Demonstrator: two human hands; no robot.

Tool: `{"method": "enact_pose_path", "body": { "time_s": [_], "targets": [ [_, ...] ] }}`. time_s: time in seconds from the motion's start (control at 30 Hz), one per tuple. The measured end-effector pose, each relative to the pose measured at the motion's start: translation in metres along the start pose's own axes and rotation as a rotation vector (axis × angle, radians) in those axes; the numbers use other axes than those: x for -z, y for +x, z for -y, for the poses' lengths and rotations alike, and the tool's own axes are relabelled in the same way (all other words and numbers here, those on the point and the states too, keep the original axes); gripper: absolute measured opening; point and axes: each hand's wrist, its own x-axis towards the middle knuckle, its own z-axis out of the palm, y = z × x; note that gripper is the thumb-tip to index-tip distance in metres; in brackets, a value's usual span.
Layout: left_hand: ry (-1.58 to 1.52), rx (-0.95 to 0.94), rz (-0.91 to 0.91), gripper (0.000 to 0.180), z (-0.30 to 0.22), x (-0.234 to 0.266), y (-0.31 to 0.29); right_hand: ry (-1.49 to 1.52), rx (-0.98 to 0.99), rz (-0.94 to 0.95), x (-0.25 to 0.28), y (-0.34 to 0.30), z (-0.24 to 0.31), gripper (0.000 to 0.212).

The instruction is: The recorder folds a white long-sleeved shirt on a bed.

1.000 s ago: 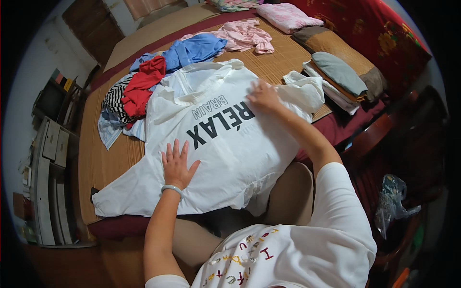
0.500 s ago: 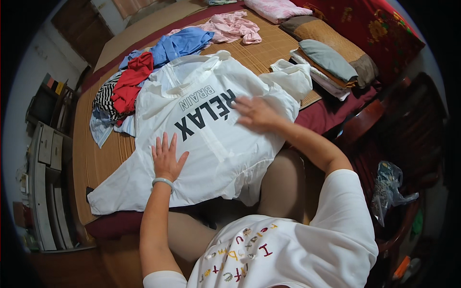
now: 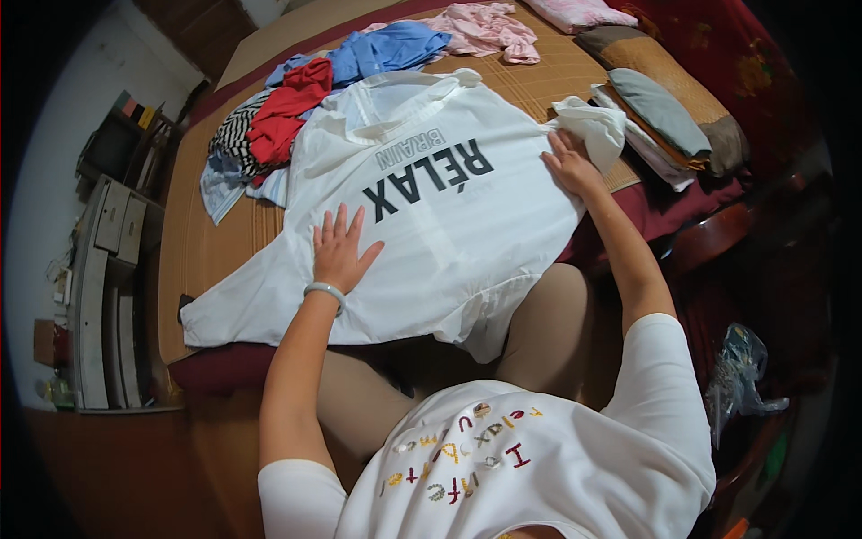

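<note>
A white long-sleeved hooded jacket (image 3: 413,260) with dark lettering lies spread over the bed edge, its hem hanging toward my knees. My left hand (image 3: 343,250), with a pale bangle on the wrist, lies flat on the jacket's left part, fingers spread. At the right side of the jacket, near the bunched right sleeve (image 3: 593,126), my right hand (image 3: 571,167) rests with fingers stretched out on the fabric. The left sleeve (image 3: 238,301) reaches out toward the bed's near left corner. Neither hand grips anything.
Left of the jacket lies a heap with a red garment (image 3: 285,117), a striped one (image 3: 238,139) and a blue one (image 3: 382,52). Pink clothing (image 3: 485,29) lies farther back. A folded stack (image 3: 660,112) sits at the right. A wooden chair (image 3: 709,238) stands beside the bed.
My right hand has moved from the lettering out to the jacket's right side, and the fabric there lies smoother. My left hand stays flat in place. The view has shifted slightly.
</note>
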Motion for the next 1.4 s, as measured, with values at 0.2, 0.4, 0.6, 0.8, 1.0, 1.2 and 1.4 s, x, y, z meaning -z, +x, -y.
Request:
{"method": "enact_pose_path", "body": {
  "time_s": [0.2, 0.4, 0.6, 0.8, 1.0, 1.2, 1.4],
  "targets": [
    [-0.178, 0.282, 0.077, 0.087, -0.048, 0.013, 0.025, 0.012, 0.032, -0.067, -0.006, 0.002, -0.002, 0.069],
    [-0.248, -0.163, -0.056, 0.084, -0.17, 0.007, 0.032, 0.133, 0.03, -0.069, -0.013, 0.005, -0.013, 0.066],
    [-0.181, -0.178, -0.074, 0.081, -0.161, 0.004, 0.018, 0.067, 0.033, -0.056, -0.013, 0.007, -0.015, 0.065],
    [-0.094, 0.121, -0.07, 0.082, -0.026, -0.004, -0.014, 0.046, 0.026, -0.038, -0.011, 0.006, -0.014, 0.065],
    [0.008, 0.433, 0.011, 0.081, 0.082, 0.015, -0.052, -0.011, 0.05, -0.07, -0.016, 0.009, -0.02, 0.064],
    [-0.016, 0.568, 0.074, 0.081, 0.057, 0.024, -0.029, 0.05, 0.063, -0.077, -0.021, 0.01, -0.025, 0.063],
    [-0.092, 0.117, 0.005, 0.079, -0.027, 0.012, 0.027, 0.025, 0.094, -0.091, -0.021, 0.01, -0.026, 0.063]
  ]
}}
